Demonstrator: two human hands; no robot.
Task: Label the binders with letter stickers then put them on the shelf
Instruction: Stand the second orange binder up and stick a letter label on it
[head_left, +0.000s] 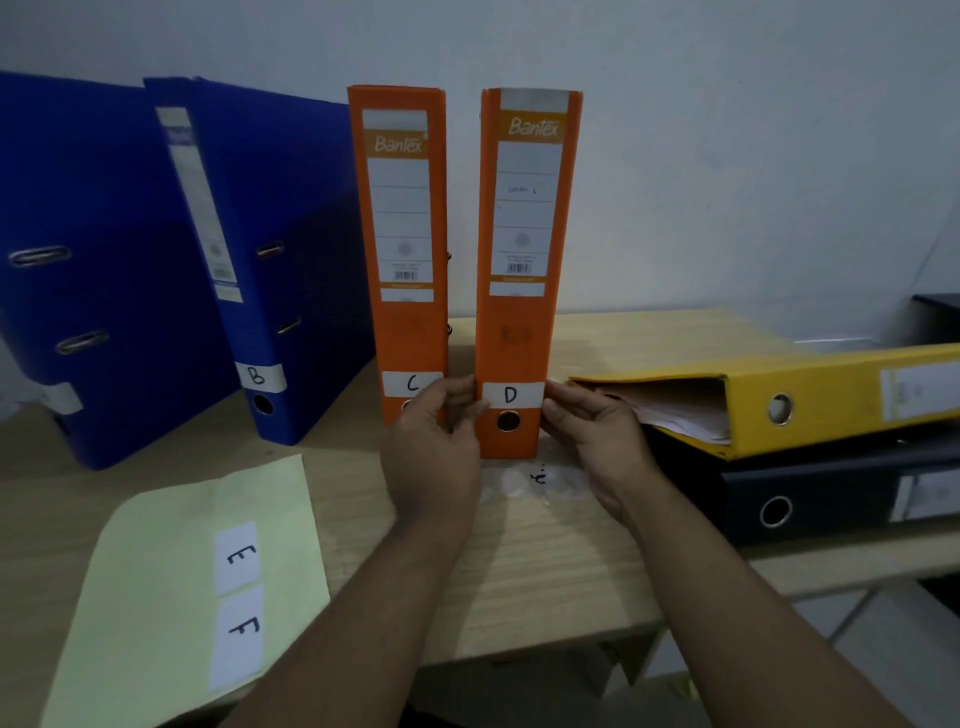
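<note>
An orange binder (524, 322) stands upright on the wooden shelf (545, 571) with a white D sticker (511, 395) on its lower spine. My left hand (434, 447) presses the sticker's left end round the spine's edge. My right hand (597, 436) presses the right end with its fingertips. To the left stands a second orange binder (402, 249) with a C sticker (412, 383). Further left lean a blue binder (270, 291) with a B sticker (257, 375) and another blue binder (88, 270). A pale green sheet (156, 597) at the front left carries the E sticker (241, 556) and F sticker (243, 631).
A yellow binder (810, 400) lies flat on a black binder (831, 493) at the right, close to my right hand. The white wall stands right behind the binders. The shelf's front edge runs just below my forearms. A clear scrap (535, 480) lies in front of the D binder.
</note>
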